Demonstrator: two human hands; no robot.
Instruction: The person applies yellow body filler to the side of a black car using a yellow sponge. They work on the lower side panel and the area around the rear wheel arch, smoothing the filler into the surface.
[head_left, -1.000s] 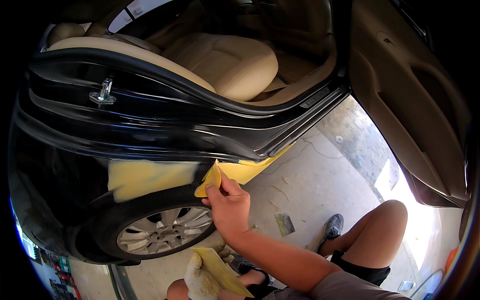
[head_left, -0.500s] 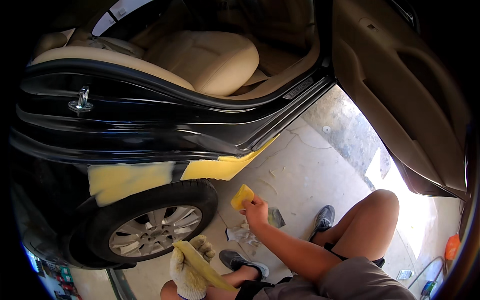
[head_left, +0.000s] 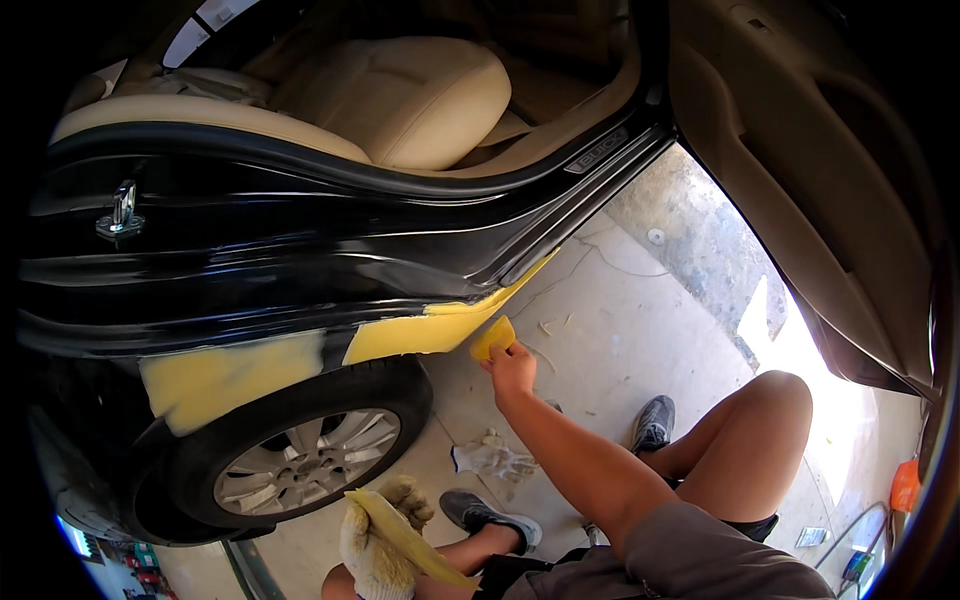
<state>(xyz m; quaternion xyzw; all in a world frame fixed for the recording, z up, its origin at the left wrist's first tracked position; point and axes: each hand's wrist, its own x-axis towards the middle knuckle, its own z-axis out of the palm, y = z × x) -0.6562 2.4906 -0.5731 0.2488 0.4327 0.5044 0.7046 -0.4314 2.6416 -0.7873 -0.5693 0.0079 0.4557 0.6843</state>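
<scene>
My bare right hand (head_left: 513,368) pinches a small yellow putty spreader (head_left: 493,338). It is held just off the right part of a yellow putty patch (head_left: 410,334) on the black car's lower panel. A second putty patch (head_left: 235,375), greyish at its edges, covers the panel above the rear wheel (head_left: 310,462). My left hand (head_left: 372,555), in a whitish knitted work glove, is closed on a long flat strip (head_left: 415,535) smeared with yellow, below the wheel.
A tan seat (head_left: 440,105) shows through the doorway; the open door (head_left: 800,180) stands on the right. A metal door striker (head_left: 122,212) juts from the body. A crumpled whitish glove (head_left: 495,460) lies on the floor near my shoes. An orange object (head_left: 904,486) stands at far right.
My right hand with the spreader has moved up, closer to the right putty patch. My left hand still holds the strip in nearly the same place. The view has shifted slightly.
</scene>
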